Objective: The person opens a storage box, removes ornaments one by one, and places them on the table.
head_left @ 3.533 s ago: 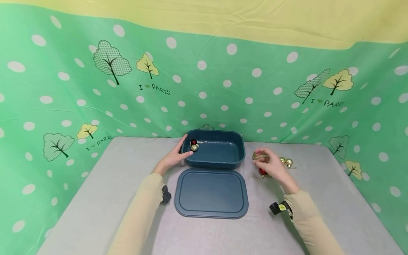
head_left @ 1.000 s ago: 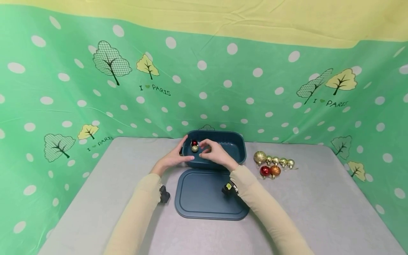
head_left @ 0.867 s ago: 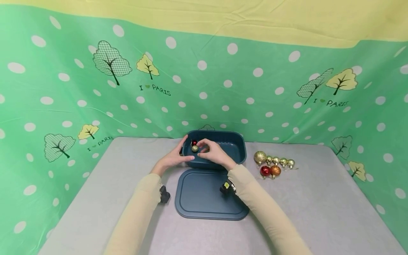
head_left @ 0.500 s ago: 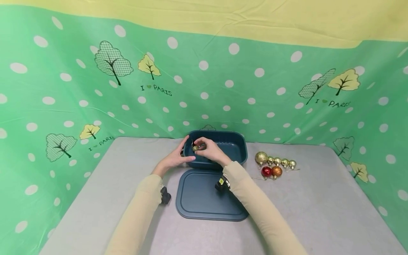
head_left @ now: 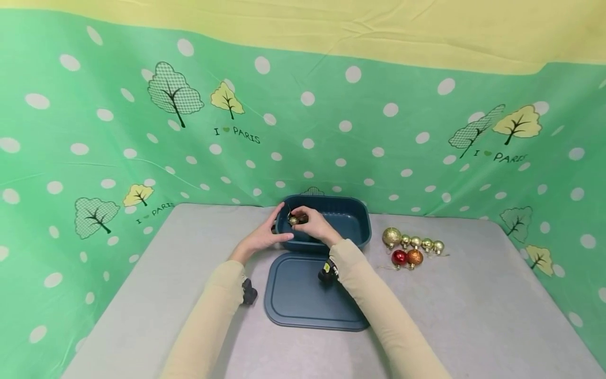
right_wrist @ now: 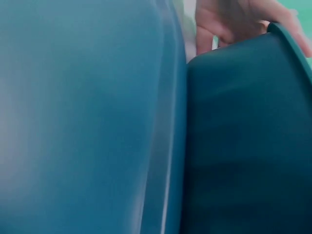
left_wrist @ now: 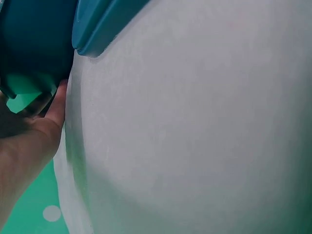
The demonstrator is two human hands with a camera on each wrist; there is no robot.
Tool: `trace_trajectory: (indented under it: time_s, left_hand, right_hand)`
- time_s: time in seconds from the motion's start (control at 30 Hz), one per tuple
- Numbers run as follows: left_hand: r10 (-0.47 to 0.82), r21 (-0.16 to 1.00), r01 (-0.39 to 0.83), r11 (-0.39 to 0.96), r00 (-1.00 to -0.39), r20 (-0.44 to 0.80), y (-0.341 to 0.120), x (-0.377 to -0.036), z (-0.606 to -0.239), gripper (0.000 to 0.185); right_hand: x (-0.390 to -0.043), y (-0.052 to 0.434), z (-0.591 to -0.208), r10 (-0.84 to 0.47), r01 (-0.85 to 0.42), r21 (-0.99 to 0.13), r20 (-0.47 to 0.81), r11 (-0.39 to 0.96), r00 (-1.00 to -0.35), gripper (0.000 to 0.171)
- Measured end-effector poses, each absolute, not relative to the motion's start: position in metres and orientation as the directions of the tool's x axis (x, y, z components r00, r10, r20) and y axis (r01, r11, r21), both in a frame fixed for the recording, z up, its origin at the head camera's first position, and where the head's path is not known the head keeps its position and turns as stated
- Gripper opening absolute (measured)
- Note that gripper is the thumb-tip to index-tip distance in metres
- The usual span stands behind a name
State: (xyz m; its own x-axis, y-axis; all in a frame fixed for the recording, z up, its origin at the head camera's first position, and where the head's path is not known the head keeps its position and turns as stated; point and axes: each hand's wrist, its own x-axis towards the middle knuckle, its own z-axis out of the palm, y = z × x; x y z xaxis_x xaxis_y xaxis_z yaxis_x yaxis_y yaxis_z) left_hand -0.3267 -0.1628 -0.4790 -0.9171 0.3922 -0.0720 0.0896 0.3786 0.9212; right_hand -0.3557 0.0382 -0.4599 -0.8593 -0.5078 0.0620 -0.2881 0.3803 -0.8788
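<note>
In the head view my left hand (head_left: 258, 239) holds the left end of a dark blue lidded-style box (head_left: 345, 246), thumb along the front corner and fingers at the back. The left wrist view shows its fingers against the box's outer side. My right hand (head_left: 316, 223) is inside the box at the left, thumb and fingertips pinching a small glittery gold bauble (head_left: 293, 220). The red bauble beside it is hidden behind the right fingers. The right wrist view shows only the lid, the box wall and part of the left hand.
A blue lid (head_left: 303, 295) lies flat before the box, partly under the right forearm. To the right, a large gold bauble (head_left: 391, 237) heads a row of small gold baubles (head_left: 415, 241). A red bauble (head_left: 399, 258) and an orange bauble (head_left: 415, 257) sit in front. A green curtain (head_left: 331, 152) hangs behind.
My right hand has come from the baubles on the right, over the lid into the box's left part, and its fingers have closed around the gold bauble. The left hand stays on the box.
</note>
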Motion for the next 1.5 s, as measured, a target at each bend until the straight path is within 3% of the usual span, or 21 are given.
trace_trajectory:
  time_s: [0.33,0.53,0.8,1.5]
  left_hand:
    - [0.415,0.938,0.086,0.335,-0.907,-0.066,-0.161,-0.323,-0.472,0.095]
    - [0.431,0.942,0.072,0.328,-0.899,-0.081,-0.16,-0.312,-0.45,0.093]
    - [0.441,0.945,0.084,0.317,-0.895,-0.069,-0.159,-0.309,-0.447,0.09]
    - [0.433,0.938,0.078,0.339,-0.898,-0.082,-0.157,-0.309,-0.446,0.091]
  right_hand:
    - [-0.356,0.036,-0.463,-0.563,-0.308,-0.856,0.024,0.415,-0.826,0.04]
    - [-0.358,0.036,-0.464,-0.597,-0.321,-0.847,0.005,0.423,-0.802,0.043]
    - [-0.359,0.037,-0.464,-0.619,-0.322,-0.84,-0.021,0.437,-0.785,0.051]
    - [-0.359,0.036,-0.464,-0.662,-0.363,-0.821,-0.025,0.441,-0.749,0.036]
